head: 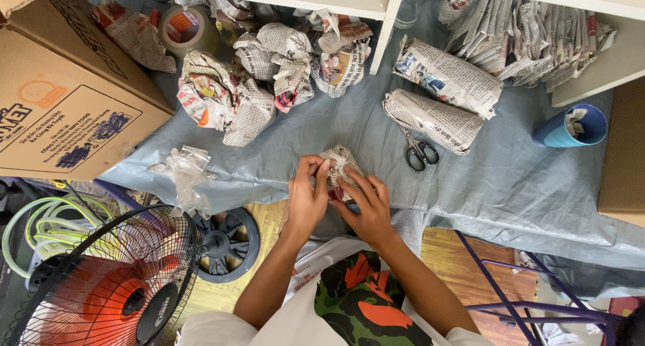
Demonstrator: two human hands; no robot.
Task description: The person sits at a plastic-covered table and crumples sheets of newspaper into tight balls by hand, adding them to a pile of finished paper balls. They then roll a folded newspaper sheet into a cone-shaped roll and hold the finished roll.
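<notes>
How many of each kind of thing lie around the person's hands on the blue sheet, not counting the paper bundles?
Scissors: 1
Blue cup: 1
Tape roll: 1
Crumpled clear plastic bag: 1
Newspaper-wrapped rolls: 2
Total: 6

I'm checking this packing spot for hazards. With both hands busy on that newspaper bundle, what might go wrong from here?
1. The scissors lie just beyond the bundle that the left hand and right hand grip; a reach forward might catch them.
2. The fan stands beside the left arm; the loose plastic wrap close above it might get drawn in.
3. The blue cup lies tipped on the sheet and may roll.
</notes>
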